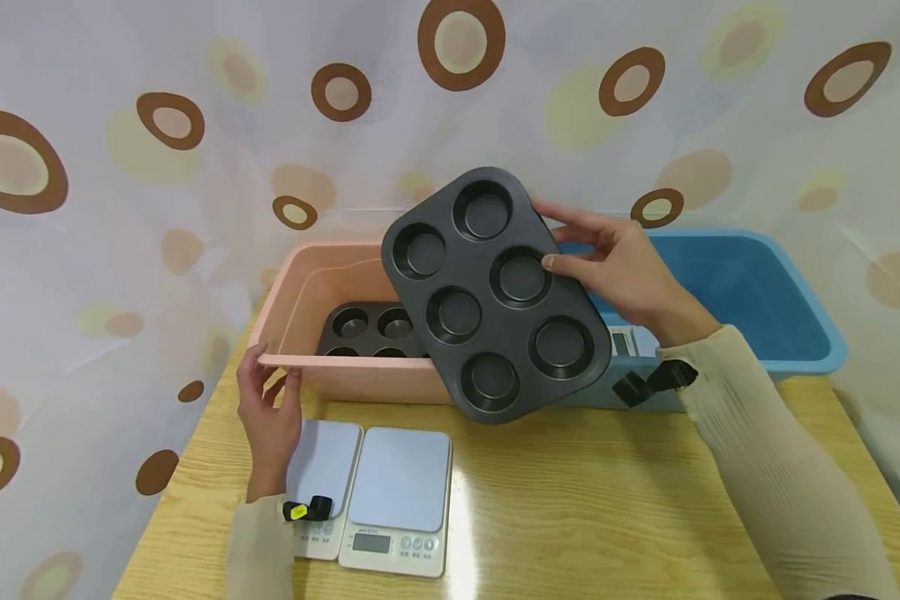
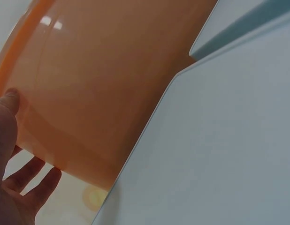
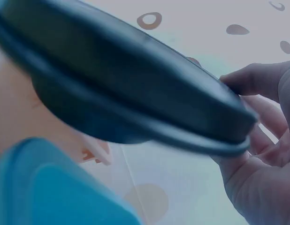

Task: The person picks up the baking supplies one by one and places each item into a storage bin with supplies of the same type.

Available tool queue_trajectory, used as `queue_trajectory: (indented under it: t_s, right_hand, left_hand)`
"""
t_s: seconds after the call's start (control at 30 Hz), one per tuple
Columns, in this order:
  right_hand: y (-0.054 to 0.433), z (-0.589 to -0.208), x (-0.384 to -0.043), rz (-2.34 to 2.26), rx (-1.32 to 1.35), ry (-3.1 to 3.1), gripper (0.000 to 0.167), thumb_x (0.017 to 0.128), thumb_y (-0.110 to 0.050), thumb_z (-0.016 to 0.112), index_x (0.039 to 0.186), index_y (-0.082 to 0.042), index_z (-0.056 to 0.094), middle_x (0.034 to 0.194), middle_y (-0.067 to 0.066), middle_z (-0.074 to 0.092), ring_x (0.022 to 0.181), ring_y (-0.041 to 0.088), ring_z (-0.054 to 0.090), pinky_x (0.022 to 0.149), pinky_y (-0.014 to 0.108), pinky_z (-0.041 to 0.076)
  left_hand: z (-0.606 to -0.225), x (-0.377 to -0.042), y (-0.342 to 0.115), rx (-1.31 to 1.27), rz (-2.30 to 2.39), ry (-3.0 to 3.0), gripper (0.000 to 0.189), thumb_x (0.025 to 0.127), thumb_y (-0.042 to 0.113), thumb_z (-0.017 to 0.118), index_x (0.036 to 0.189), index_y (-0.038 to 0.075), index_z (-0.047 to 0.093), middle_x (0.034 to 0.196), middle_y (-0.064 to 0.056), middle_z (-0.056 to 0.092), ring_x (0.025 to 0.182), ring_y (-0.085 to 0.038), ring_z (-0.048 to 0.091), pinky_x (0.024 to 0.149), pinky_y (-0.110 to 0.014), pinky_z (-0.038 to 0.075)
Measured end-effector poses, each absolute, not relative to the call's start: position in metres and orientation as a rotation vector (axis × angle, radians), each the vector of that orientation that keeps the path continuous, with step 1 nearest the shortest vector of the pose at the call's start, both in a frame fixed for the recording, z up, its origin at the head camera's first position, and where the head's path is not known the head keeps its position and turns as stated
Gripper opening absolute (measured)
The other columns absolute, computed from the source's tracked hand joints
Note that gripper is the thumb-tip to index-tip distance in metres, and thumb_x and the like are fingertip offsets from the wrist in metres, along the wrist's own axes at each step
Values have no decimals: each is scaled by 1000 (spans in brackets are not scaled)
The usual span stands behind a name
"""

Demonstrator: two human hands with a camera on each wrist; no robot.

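My right hand (image 1: 630, 271) grips a dark six-cup muffin pan (image 1: 474, 267) by its right long edge, thumb on the top face. The pan is raised and tilted, overlapping the join of the two bins in the head view. In the right wrist view the pan (image 3: 135, 65) appears edge-on and blurred. With thumb against the outer wall and fingers behind the edge, my left hand (image 1: 270, 425) holds the front left corner of the pink bin (image 1: 367, 362). Inside that bin lies another muffin pan (image 1: 372, 329), partly hidden by the raised one.
Two white kitchen scales (image 1: 401, 475) lie side by side on the wooden table (image 1: 570, 500), in front of the pink bin. A blue bin (image 1: 720, 275) stands at the right, with a white scale (image 1: 630, 340) partly visible inside. A patterned curtain (image 1: 450, 142) hangs behind.
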State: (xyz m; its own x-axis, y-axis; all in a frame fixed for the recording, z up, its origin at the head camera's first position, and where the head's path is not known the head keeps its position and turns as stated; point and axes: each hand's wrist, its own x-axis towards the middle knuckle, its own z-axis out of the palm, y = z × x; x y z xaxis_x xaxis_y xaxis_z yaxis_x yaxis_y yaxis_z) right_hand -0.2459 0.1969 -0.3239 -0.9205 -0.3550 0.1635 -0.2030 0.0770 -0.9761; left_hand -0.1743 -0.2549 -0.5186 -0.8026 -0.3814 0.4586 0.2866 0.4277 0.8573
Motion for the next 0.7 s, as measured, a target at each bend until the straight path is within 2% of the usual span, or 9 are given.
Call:
queue_trajectory:
  t_s: [0.33,0.53,0.7]
  right_hand:
    - [160,-298,-288,-1910,-619,2274,61,104,-8,72,159,-30,59,124,8,77,98,20,83,80,32,68]
    - [139,-285,-305,-1842,-611,2357,55,108,-16,68,158,-39,58,140,9,71,100,18,82,83,32,68]
    - [128,-284,-314,-1842,-615,2367,54,110,-15,64,159,-37,58,145,10,69,97,16,82,86,36,68]
  left_hand:
    - [-517,-174,-254,82,-1419,-2078,60,106,5,69,161,17,45,167,-8,48,130,-1,57,109,-13,51]
    - [-516,-175,-256,102,-1394,-2092,61,106,6,69,161,19,46,167,-7,49,131,-1,57,111,-16,52]
    - [-515,-174,-256,103,-1389,-2112,61,107,8,69,162,20,45,169,-7,47,133,-1,55,112,-16,51]
